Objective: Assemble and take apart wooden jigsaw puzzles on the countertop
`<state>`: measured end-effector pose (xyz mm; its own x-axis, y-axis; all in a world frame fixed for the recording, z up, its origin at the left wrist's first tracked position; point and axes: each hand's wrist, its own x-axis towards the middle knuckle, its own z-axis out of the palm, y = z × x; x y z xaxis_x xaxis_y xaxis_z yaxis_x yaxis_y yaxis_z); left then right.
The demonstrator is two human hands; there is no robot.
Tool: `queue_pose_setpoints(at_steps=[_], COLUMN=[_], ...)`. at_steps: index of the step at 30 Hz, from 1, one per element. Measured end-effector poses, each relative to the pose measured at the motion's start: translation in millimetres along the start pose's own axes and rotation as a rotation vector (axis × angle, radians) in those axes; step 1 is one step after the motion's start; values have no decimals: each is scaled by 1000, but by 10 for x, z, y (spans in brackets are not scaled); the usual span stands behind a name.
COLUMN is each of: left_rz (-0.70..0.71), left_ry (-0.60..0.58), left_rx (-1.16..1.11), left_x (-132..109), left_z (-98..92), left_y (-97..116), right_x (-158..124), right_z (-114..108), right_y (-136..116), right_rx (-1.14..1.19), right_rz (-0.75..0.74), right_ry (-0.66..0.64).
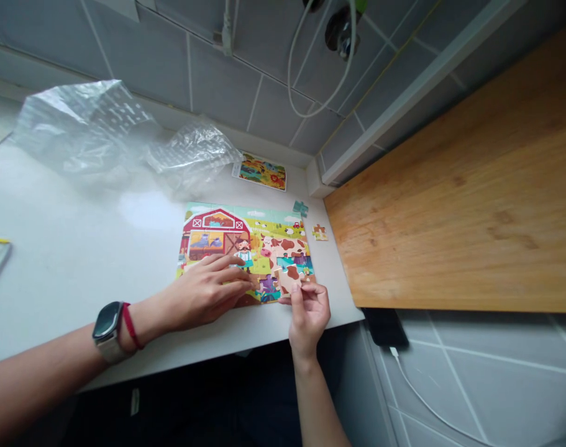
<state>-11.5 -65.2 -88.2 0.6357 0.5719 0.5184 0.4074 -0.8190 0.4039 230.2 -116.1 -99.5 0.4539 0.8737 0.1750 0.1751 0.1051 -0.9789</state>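
Observation:
A farmyard jigsaw puzzle (259,245) lies mostly assembled on the white counter (77,248), showing a red barn and a brown-spotted cow. Its lower edge has gaps. My right hand (308,313) pinches a cow-patterned jigsaw piece (288,279) between fingers and thumb, just over the puzzle's lower right part. My left hand (208,288) lies flat on the puzzle's lower left, fingers spread and holding nothing. A teal loose piece (300,208) sits by the top right corner, and a small loose piece (319,232) lies to the right.
A picture card (259,171) and crumpled clear plastic wrap (124,133) lie behind the puzzle. A wooden board (455,192) fills the right. A black phone (385,326) with a white cable sits below it. Tiled wall stands behind.

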Motion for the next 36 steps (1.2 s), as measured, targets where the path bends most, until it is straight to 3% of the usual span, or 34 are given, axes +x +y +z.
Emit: queue_pose_setpoints(at_steps=[14, 23, 32, 36], left_rz=[-24, 8, 30, 13], left_ry=[-26, -6, -6, -18], left_rx=[3, 8, 4, 2], left_x=[-27, -4, 15, -6], left_z=[26, 31, -27, -12], left_y=[-38, -25, -27, -14], right_x=[6, 19, 11, 109], right_z=[-22, 25, -30, -151], right_y=[75, -41, 38, 8], right_rx=[-10, 6, -7, -82], right_rz=[45, -47, 23, 68], right_ry=[-178, -55, 45, 56])
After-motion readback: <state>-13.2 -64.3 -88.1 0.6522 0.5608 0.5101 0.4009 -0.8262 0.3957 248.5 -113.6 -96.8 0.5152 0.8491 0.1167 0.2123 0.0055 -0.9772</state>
